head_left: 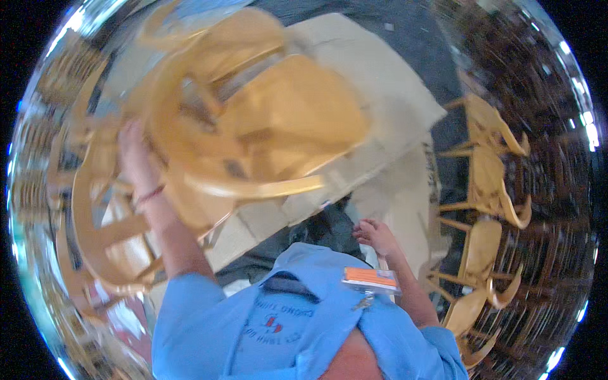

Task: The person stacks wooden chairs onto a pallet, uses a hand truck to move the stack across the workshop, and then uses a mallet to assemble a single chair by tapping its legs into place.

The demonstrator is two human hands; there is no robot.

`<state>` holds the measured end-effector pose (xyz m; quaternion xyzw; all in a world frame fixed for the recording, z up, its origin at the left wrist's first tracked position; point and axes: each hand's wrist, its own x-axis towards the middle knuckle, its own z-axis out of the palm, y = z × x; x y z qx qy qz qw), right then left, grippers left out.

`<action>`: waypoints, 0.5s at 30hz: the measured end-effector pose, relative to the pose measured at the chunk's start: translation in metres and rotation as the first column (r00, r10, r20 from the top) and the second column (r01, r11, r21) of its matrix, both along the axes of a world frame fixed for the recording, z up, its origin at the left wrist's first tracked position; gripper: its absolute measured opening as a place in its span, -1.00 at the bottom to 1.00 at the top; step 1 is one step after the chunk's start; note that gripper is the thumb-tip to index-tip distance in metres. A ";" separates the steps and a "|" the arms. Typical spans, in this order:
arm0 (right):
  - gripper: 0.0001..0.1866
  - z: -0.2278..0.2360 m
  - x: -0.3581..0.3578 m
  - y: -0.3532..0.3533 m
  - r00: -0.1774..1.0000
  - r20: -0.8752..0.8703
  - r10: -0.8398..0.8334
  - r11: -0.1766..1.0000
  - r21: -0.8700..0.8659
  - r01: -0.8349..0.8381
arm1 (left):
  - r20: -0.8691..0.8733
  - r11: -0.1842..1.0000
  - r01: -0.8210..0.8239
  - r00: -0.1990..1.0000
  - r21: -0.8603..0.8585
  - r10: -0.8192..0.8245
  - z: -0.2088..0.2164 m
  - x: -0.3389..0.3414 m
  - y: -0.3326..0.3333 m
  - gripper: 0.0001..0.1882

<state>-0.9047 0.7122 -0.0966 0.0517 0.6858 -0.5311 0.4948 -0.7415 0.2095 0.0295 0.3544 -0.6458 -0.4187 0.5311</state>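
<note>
A light-wood chair [297,114] with a curved back rail fills the upper middle, tilted and blurred, over a cardboard-covered surface [392,82]. At its left edge my left hand [136,152] closes against the curved rail; blur and the wood partly hide the fingers. Behind it, more pale wooden chair parts [240,38] overlap, and I cannot tell where one chair ends. My right hand [377,235] hangs low in front of my body, right of the middle, its fingers loosely bent and apart, holding nothing.
Several light-wood chairs stand in a row [484,183] along the right. More wooden chairs [104,209] crowd close at my left. Dark stacked wooden pieces [551,209] rise at the far right. An orange badge [370,278] hangs on my blue shirt.
</note>
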 end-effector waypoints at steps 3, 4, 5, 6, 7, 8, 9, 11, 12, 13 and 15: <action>-0.70 -0.091 -0.006 0.132 0.979 -0.139 -0.151 0.928 0.322 0.188 | -0.101 0.995 0.011 0.995 -0.095 -0.021 0.046 -0.028 0.058 -0.67; -0.71 -0.111 -0.004 0.170 0.963 -0.195 -0.185 0.894 0.374 0.247 | -0.197 0.997 0.045 0.979 -0.064 -0.057 0.060 -0.043 0.081 -0.67; -0.70 -0.127 -0.003 0.204 0.946 -0.254 -0.204 0.855 0.424 0.298 | -0.161 0.983 0.088 0.980 -0.158 -0.114 0.069 -0.062 0.104 -0.68; -0.70 -0.146 -0.002 0.244 0.949 -0.284 -0.137 0.842 0.471 0.262 | -0.128 0.961 0.131 0.978 -0.246 -0.166 0.077 -0.084 0.130 -0.69; -0.70 -0.162 -0.002 0.282 0.947 -0.314 -0.065 0.821 0.523 0.230 | -0.103 0.930 0.167 0.972 -0.327 -0.211 0.083 -0.109 0.154 -0.70; -0.71 -0.182 -0.001 0.314 0.967 -0.253 -0.016 0.807 0.568 0.162 | -0.040 0.922 0.236 0.965 -0.308 -0.261 0.084 -0.146 0.181 -0.71; -0.72 -0.193 0.001 0.347 0.979 -0.202 0.034 0.777 0.622 0.101 | 0.001 0.915 0.300 0.950 -0.270 -0.311 0.077 -0.180 0.203 -0.72; -0.75 -0.204 -0.011 0.370 0.985 -0.146 -0.098 0.790 0.591 0.166 | 0.198 0.824 0.475 0.879 -0.309 -0.433 0.078 -0.238 0.266 -0.74; -0.77 -0.203 -0.013 0.361 0.955 -0.114 -0.273 0.803 0.519 0.292 | 0.362 0.729 0.589 0.802 -0.350 -0.474 0.079 -0.260 0.304 -0.74; -0.79 -0.195 -0.014 0.363 0.899 -0.080 -0.431 0.774 0.478 0.414 | 0.499 0.692 0.678 0.701 -0.247 -0.509 0.073 -0.277 0.330 -0.73; -0.81 -0.193 -0.026 0.390 0.938 -0.197 -0.286 0.861 0.377 0.342 | 0.663 0.607 0.794 0.437 0.033 -0.608 0.063 -0.319 0.382 -0.72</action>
